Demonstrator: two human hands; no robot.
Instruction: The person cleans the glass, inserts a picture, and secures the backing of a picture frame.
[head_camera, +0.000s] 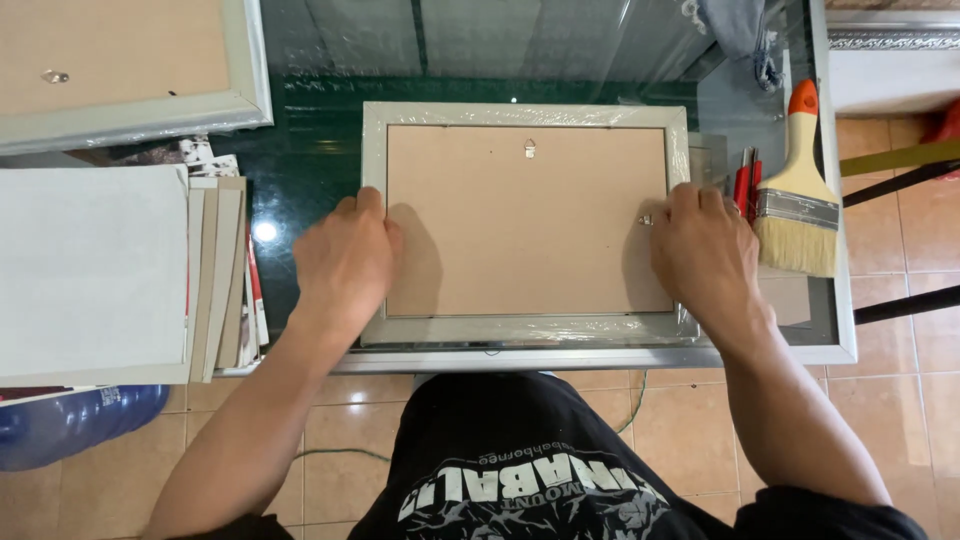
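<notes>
A pale grey picture frame (525, 114) lies face down on a glass table, wrapped in clear film, its brown backing board (520, 235) up. A small metal hanger (530, 148) sits near the board's top edge. My left hand (345, 262) rests curled on the frame's left side, fingers on the edge. My right hand (700, 250) presses on the frame's right side, fingertips at a small metal clip (646, 219).
A wide paintbrush (798, 200) with an orange tip lies at the right, red-handled tools (744, 185) beside it. A stack of boards (100, 270) sits at the left, another frame (130, 110) at top left. A blue bottle (70, 425) lies on the tiled floor.
</notes>
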